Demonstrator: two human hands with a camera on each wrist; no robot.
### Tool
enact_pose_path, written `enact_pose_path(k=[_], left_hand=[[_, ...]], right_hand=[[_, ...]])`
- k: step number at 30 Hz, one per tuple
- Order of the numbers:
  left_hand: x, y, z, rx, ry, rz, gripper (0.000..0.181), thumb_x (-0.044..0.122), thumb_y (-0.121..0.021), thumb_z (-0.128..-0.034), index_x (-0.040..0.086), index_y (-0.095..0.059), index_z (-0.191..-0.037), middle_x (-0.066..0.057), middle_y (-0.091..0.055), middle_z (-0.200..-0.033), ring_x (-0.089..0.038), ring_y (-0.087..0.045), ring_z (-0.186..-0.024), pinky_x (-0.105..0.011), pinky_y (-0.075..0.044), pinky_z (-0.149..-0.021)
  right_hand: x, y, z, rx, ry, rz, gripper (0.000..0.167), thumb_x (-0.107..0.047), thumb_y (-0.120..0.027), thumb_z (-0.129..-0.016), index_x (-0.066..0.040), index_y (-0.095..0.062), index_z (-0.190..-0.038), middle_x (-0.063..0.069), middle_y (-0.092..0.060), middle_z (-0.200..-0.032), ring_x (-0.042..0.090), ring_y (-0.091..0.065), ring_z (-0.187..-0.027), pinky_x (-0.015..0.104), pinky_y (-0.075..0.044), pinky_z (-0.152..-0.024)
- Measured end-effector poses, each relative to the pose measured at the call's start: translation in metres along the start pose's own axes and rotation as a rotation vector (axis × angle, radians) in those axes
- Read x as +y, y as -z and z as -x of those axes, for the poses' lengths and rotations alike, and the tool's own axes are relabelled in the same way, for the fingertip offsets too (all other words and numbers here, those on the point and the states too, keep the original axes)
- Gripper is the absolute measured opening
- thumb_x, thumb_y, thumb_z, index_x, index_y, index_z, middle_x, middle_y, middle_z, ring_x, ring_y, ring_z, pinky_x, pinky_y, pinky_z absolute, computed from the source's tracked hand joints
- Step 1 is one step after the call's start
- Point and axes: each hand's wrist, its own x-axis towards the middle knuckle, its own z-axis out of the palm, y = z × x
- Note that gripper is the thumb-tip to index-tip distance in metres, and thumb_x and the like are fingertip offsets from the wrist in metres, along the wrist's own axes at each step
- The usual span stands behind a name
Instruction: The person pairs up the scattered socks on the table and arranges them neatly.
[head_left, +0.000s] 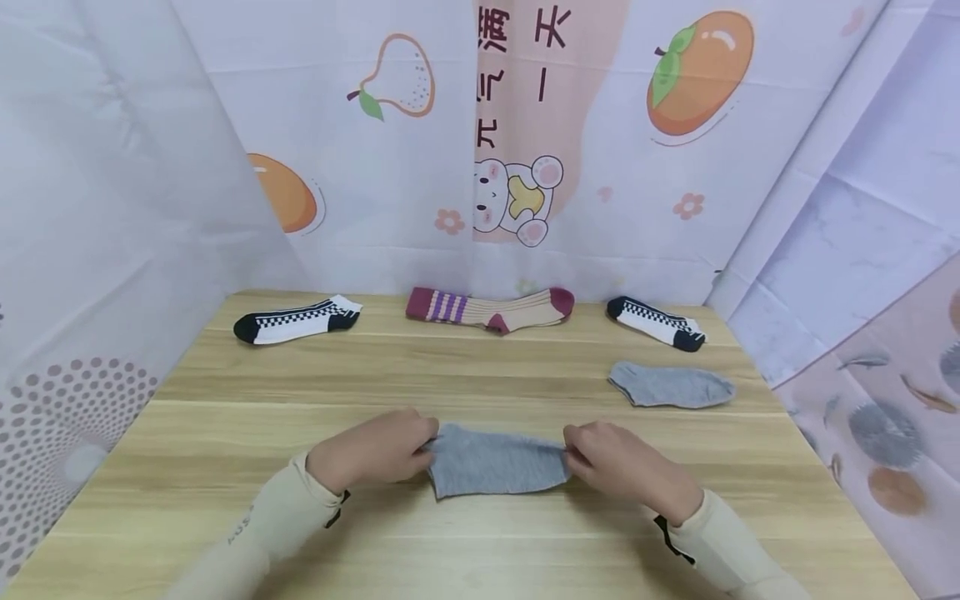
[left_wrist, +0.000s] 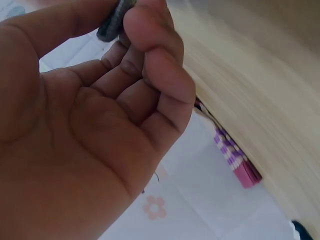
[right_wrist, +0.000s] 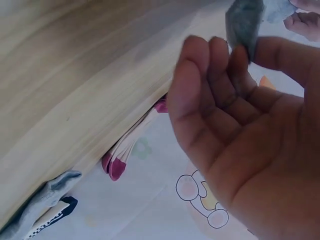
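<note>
In the head view, the left hand (head_left: 378,450) and right hand (head_left: 626,467) are pinching opposite ends of a grey ankle sock (head_left: 498,462) at lower centre. In the left wrist view, one end is showing at top; in the right wrist view, the other at upper right.

A short, plain heather-grey sock (head_left: 498,462) is drawn out flat and lengthwise from left to right over the middle of the tabletop (head_left: 450,558). The left hand's grip (head_left: 381,450) pinches its left end, where a slanting edge shows below the fingers; the right hand's grip (head_left: 618,462) pinches the narrowing right end. A rounded hump rises along the upper edge near the left. Whether its lower edge touches the wood is hard to tell.
</note>
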Motion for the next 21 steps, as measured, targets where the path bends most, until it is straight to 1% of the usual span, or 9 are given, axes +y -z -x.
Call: enact_pose_path(k=[4, 8, 12, 14, 17, 19, 21], left_hand=[[0.007, -0.002, 0.003, -0.059, 0.012, 0.04, 0.021, 0.01, -0.061, -0.0952, 0.014, -0.054, -0.076, 0.008, -0.043, -0.061, -0.003, -0.039, -0.053, -0.022, -0.037, -0.05], [0.009, -0.009, 0.004, -0.104, 0.036, 0.061, 0.023, 0.009, -0.061, -0.0953, 0.015, -0.054, -0.074, 0.009, -0.044, -0.061, -0.003, -0.039, -0.053, -0.022, -0.037, -0.05], [0.009, -0.015, 0.003, -0.126, 0.067, 0.069, 0.023, 0.013, -0.063, -0.0954, 0.016, -0.054, -0.075, 0.008, -0.046, -0.061, -0.004, -0.041, -0.053, -0.023, -0.038, -0.05], [0.008, -0.016, 0.003, -0.131, 0.085, 0.075, 0.024, 0.018, -0.064, -0.0957, 0.016, -0.054, -0.074, 0.008, -0.045, -0.06, -0.004, -0.04, -0.053, -0.023, -0.037, -0.05], [0.008, -0.015, 0.003, -0.126, 0.108, 0.087, 0.029, 0.025, -0.065, -0.0964, 0.016, -0.055, -0.071, 0.009, -0.043, -0.059, -0.004, -0.039, -0.051, -0.022, -0.034, -0.049], [0.007, -0.013, 0.003, -0.109, 0.113, 0.083, 0.03, 0.028, -0.064, -0.0971, 0.016, -0.055, -0.071, 0.009, -0.042, -0.058, -0.004, -0.039, -0.05, -0.022, -0.033, -0.048], [0.007, -0.011, 0.001, -0.08, 0.102, 0.069, 0.03, 0.029, -0.062, -0.098, 0.016, -0.056, -0.072, 0.009, -0.043, -0.058, -0.004, -0.04, -0.05, -0.023, -0.034, -0.048]], right_hand=[[0.0, 0.002, 0.006, -0.086, -0.015, -0.032, 0.025, -0.009, -0.059, -0.091, -0.019, -0.049, -0.071, -0.012, -0.039, -0.06, 0.001, -0.035, -0.052, 0.022, -0.034, -0.048], [-0.003, 0.004, 0.008, -0.179, -0.03, -0.084, 0.023, -0.008, -0.06, -0.092, -0.018, -0.052, -0.073, -0.011, -0.042, -0.061, 0.001, -0.037, -0.053, 0.022, -0.035, -0.049], [-0.005, 0.002, 0.01, -0.223, -0.047, -0.093, 0.021, -0.008, -0.062, -0.093, -0.017, -0.055, -0.076, -0.011, -0.044, -0.064, 0.002, -0.038, -0.055, 0.024, -0.038, -0.051], [-0.006, 0.001, 0.011, -0.23, -0.057, -0.097, 0.02, -0.01, -0.063, -0.094, -0.017, -0.055, -0.077, -0.011, -0.045, -0.064, 0.002, -0.039, -0.056, 0.024, -0.038, -0.052], [-0.005, 0.002, 0.013, -0.24, -0.078, -0.134, 0.021, -0.015, -0.064, -0.096, -0.018, -0.055, -0.077, -0.011, -0.045, -0.064, 0.002, -0.04, -0.055, 0.024, -0.038, -0.051], [-0.003, 0.005, 0.016, -0.239, -0.092, -0.157, 0.022, -0.019, -0.063, -0.097, -0.018, -0.055, -0.077, -0.011, -0.045, -0.063, 0.002, -0.04, -0.055, 0.024, -0.038, -0.051], [-0.001, 0.008, 0.018, -0.224, -0.098, -0.163, 0.024, -0.021, -0.062, -0.098, -0.019, -0.054, -0.076, -0.011, -0.045, -0.063, 0.002, -0.04, -0.055, 0.024, -0.038, -0.051]])
